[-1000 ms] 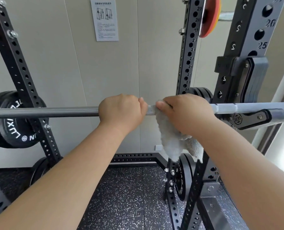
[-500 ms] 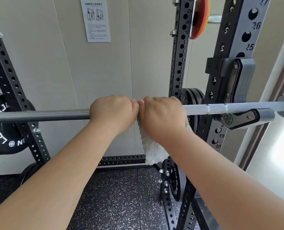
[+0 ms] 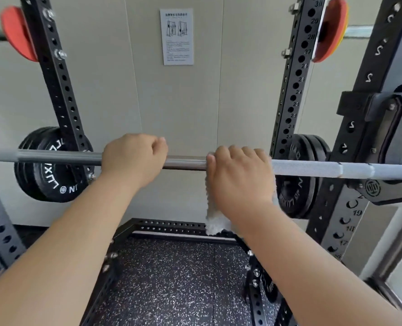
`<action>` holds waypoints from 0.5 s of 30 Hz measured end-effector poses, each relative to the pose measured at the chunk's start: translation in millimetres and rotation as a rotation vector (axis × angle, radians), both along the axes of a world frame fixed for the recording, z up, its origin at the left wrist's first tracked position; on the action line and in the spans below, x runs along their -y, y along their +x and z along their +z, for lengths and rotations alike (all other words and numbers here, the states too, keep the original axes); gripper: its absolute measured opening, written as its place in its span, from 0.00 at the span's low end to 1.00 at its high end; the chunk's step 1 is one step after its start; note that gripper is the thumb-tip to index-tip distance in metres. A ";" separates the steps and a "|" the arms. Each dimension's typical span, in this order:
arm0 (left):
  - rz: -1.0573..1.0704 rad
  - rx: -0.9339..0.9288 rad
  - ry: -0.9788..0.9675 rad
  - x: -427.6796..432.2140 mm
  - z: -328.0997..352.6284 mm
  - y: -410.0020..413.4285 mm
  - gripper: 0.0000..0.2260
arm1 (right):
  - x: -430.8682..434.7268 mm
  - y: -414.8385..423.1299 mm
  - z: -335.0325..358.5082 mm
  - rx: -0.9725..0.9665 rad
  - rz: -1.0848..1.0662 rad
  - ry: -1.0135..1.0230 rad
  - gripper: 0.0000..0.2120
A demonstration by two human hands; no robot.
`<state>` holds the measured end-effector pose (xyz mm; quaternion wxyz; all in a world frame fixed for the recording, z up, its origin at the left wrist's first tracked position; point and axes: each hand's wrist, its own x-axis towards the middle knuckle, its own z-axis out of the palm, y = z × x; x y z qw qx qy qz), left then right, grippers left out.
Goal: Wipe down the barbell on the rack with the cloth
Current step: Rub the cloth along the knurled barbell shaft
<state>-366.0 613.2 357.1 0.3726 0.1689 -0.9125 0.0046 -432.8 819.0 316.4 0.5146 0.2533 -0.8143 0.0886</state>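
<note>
While the barbell [image 3: 186,162] lies level across the rack [image 3: 294,90], the left hand [image 3: 134,158] curls its fingers round the bare shaft; near it, the right hand [image 3: 240,177] clasps the white cloth [image 3: 215,220] round the bar with curled fingers, the loose end hanging below that hand.

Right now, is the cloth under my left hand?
No, the cloth hangs from the barbell under the right hand, while the left hand grips bare metal.
</note>
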 end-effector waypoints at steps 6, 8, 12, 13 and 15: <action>0.033 0.020 -0.031 -7.5 -6.1 2.2 0.21 | -30.9 -12.4 5.5 -0.076 0.137 0.133 0.20; 0.038 0.048 -0.024 -7.7 -3.9 0.9 0.20 | -22.2 -8.7 6.1 -0.048 0.105 0.058 0.21; 0.055 0.056 -0.002 -8.4 -1.2 -1.8 0.19 | 24.1 10.2 0.6 -0.010 0.103 0.052 0.15; 0.048 0.041 0.003 -7.1 -1.0 -2.3 0.19 | 32.2 13.3 -4.1 -0.038 0.123 0.075 0.12; 0.021 0.014 -0.012 -5.4 -2.1 0.0 0.20 | 30.4 10.3 -5.0 -0.090 0.179 0.136 0.06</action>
